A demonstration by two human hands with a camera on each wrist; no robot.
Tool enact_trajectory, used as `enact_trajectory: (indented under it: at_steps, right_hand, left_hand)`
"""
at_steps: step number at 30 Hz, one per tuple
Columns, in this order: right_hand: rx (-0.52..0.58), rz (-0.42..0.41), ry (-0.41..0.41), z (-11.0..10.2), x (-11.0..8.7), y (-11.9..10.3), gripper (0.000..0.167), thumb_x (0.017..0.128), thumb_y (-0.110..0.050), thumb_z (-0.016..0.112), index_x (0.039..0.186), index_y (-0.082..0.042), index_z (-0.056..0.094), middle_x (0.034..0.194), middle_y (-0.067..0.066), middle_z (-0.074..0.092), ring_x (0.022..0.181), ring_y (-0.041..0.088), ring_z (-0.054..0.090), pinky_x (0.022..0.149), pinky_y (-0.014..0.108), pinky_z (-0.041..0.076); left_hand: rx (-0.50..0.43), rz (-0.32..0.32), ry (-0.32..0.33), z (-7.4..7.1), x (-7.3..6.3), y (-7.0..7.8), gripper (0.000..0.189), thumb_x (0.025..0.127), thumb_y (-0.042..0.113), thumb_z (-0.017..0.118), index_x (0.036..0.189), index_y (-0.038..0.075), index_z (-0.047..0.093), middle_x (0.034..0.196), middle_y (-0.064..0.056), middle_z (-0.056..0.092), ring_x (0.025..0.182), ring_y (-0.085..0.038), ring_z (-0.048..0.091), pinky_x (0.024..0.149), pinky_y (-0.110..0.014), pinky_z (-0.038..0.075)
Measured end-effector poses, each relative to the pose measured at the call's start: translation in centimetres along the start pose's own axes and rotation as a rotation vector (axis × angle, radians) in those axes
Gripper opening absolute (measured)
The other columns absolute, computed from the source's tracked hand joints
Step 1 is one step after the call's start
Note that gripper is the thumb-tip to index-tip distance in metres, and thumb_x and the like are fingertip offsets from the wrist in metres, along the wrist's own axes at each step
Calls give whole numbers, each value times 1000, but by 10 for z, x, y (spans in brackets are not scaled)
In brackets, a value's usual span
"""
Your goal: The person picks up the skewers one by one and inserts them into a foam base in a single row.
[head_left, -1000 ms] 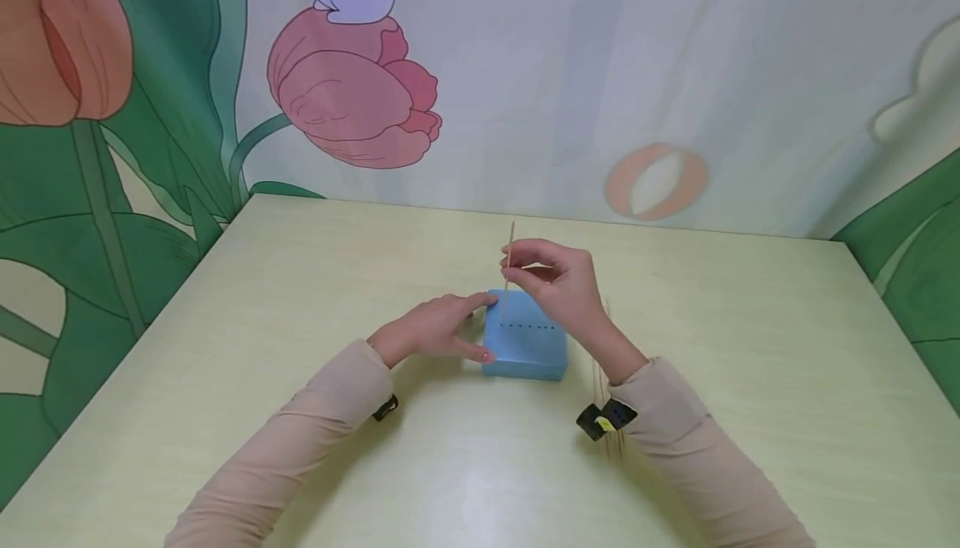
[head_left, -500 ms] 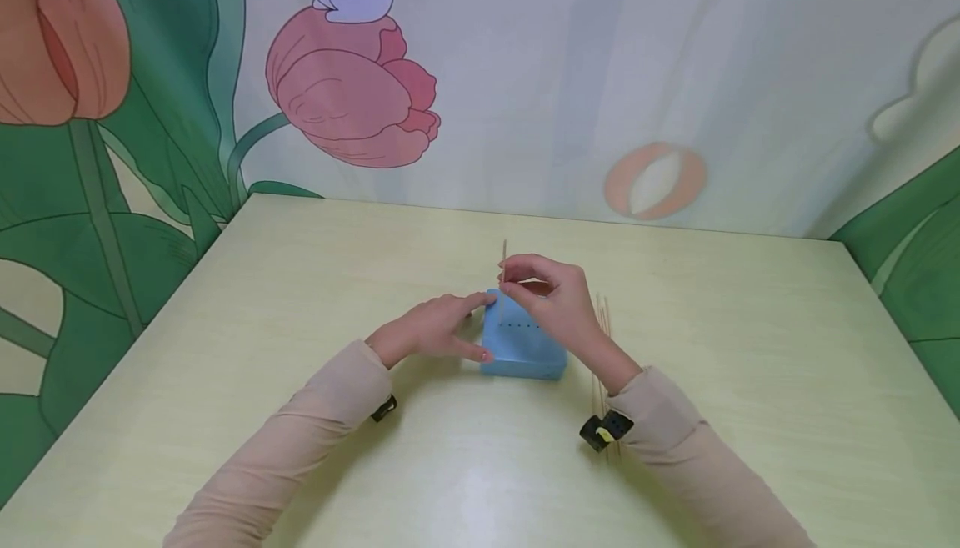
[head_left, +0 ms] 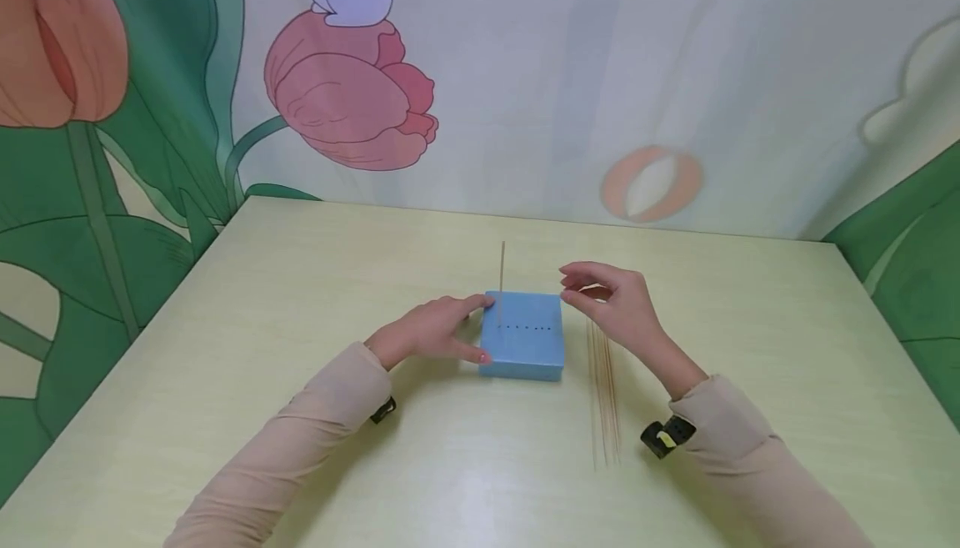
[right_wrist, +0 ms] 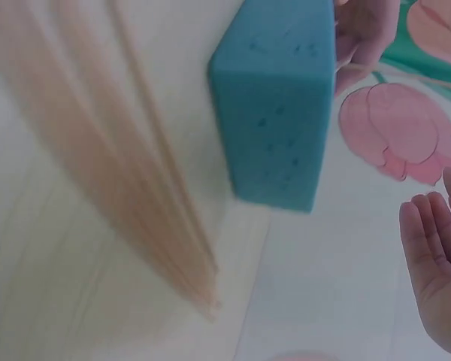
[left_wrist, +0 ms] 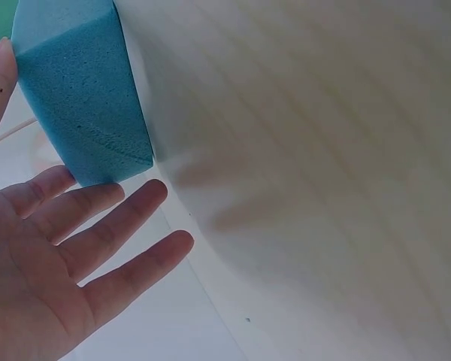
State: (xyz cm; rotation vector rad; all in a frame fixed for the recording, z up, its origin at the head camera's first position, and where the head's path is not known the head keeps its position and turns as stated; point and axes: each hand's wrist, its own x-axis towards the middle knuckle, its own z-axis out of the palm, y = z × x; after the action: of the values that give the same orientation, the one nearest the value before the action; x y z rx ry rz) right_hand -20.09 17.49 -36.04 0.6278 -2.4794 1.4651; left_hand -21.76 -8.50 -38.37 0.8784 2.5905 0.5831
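A blue foam block [head_left: 525, 349] with a row of small holes across its top lies on the table. One thin wooden stick [head_left: 502, 281] stands upright in the block at the left end of that row. My left hand [head_left: 435, 329] rests at the block's left side, thumb at the near corner and forefinger at the far one. In the left wrist view its other fingers [left_wrist: 131, 272] spread out straight beside the foam. My right hand [head_left: 611, 298] hovers just right of the block, fingers loosely bent, holding nothing. The right wrist view shows its bare fingers [right_wrist: 428, 233].
Several loose wooden sticks [head_left: 604, 389] lie lengthwise on the table [head_left: 315, 281] to the right of the block, partly below the right hand. A printed cloth [head_left: 510, 98] with flowers hangs behind the table's far edge.
The right hand lowered the stick into the block, let go of it and moved off to the right. The stick now stands by itself. The left hand stayed at the block.
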Motion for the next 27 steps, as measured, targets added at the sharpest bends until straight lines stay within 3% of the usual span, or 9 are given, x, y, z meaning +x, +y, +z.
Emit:
enact_trajectory:
  at_steps: [5,11,18,27]
  right_hand:
    - [-107,25,-27,-18,-8,19,31,79,-3,70,109,1,64,90,12,66,81,22,62,70,21,49]
    - [-234,85,-121,-35,-15,42,38,78,-4,71,113,3,61,97,18,63,83,26,61,73,36,51]
    - [-302,159,-248,-49,-20,65,49,78,-12,72,121,5,55,104,21,59,88,30,60,73,39,47]
    - [-387,215,-364,-54,-17,75,67,73,-23,77,126,7,48,106,25,54,92,34,52,79,46,40]
  left_hand:
    - [11,-2,-5,0,0,-1,86,76,47,69,144,13,28,135,-11,45,114,-26,50,90,-39,41]
    - [26,-4,-8,0,1,0,86,76,49,68,144,13,28,131,-10,48,111,-24,51,87,-39,42]
    - [18,-17,-11,-1,-2,0,86,76,49,68,144,14,27,129,-11,49,111,-24,51,87,-39,42]
    - [8,-8,-5,-1,-2,-1,86,76,49,68,143,14,28,130,-11,49,110,-24,51,86,-39,42]
